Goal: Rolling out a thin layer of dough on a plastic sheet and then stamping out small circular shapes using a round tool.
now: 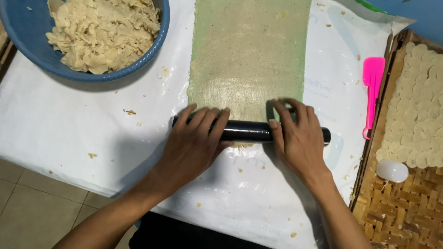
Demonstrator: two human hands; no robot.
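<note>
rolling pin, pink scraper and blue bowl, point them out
rolling pin [245, 131], head view, bare black middle between the hands
pink scraper [373, 74], head view, its blade
blue bowl [32, 46], head view, left wall

Left hand [194, 138], right hand [297, 138]: palms down, fingers extended, forearms converging.
</note>
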